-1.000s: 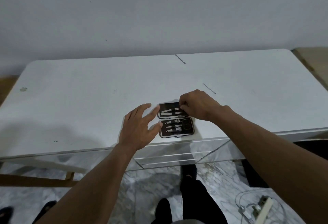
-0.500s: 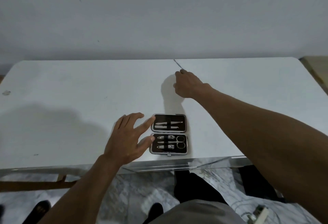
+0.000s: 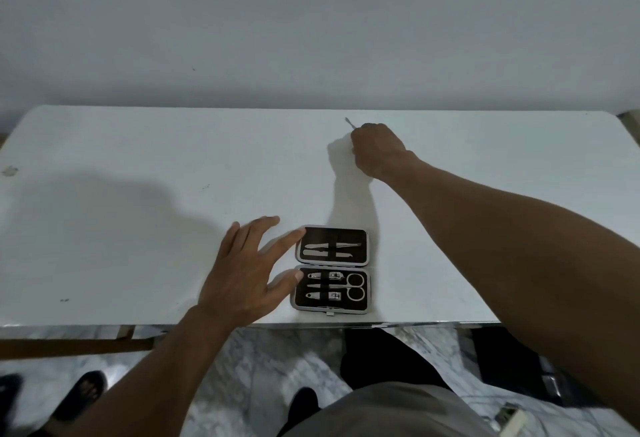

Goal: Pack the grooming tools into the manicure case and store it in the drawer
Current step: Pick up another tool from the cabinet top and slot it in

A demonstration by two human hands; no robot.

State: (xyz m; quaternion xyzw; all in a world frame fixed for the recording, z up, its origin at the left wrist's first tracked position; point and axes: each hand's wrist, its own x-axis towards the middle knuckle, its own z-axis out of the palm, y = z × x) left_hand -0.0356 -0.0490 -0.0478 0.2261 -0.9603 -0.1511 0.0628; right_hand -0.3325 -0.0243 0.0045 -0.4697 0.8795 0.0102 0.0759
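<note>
The manicure case [image 3: 332, 270] lay open flat near the front edge of the white table [image 3: 138, 194], its two dark halves side by side front to back: the far half held two slim metal tools under a strap, the near half held two nail clippers, a pointed tool and a pair of small scissors [image 3: 355, 286]. Far back on the table, well apart from the case, a thin metal grooming tool [image 3: 348, 122] showed only its tip, which poked out past the knuckles of the right hand [image 3: 377, 149]. That hand was curled closed over the rest of it, apparently pinching the shaft, though the fingertips themselves were hidden from the camera. Such a tool would likely be light, stiff and slick (and hard to lift off a flat top), so a pinch at mid-shaft, clear of the point, seemed the sensible hold. The left hand [image 3: 242, 274] rested just beside the case with fingers spread, index tip touching the far half's corner and thumb tip at the near half's edge, probably steadying the light case against sliding.
</note>
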